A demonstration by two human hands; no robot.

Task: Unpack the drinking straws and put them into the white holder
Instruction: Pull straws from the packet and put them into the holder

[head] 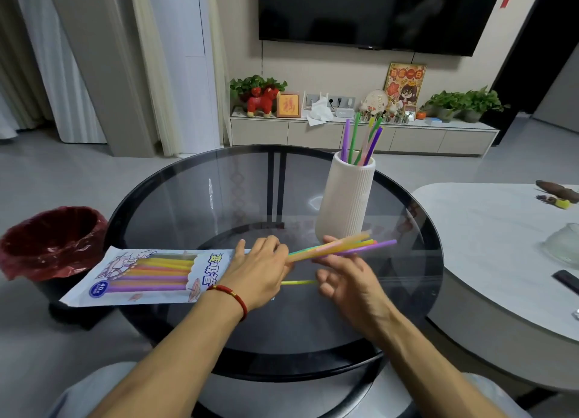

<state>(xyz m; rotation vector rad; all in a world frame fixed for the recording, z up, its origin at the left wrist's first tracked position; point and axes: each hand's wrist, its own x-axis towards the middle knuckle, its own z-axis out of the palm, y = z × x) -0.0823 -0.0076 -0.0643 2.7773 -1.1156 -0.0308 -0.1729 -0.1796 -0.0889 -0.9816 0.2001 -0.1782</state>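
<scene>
Several straws remain inside the printed packet (147, 275), which lies flat on the glass surface (194, 204) at your left, its far end jutting past the rim above a red-lined bin (51, 242) on the floor. Your left hand (260, 270) rests at the packet's open mouth, fingers (269, 245) curled down over the near ends of a small fan of loose straws (341, 247) that points off to the right. These will be very light, thin-walled and slick, so judge them easy to crush and quick to slide apart or roll; pinch them together near the middle rather than at one tip, with a gentle squeeze. One stray green straw (299, 282) lies on the glass between your hands and could roll. Your right hand (347, 280) sits under and behind the fan with its fingers spread loosely, supporting rather than closing; I cannot tell how firmly it grips. Just behind the fan stands the white holder (346, 198), tall, ribbed and narrow, already carrying a few upright straws (360, 142), so it may tip if knocked. Room above its mouth is free; to the right the round edge drops away before a second pale table (488, 229).
</scene>
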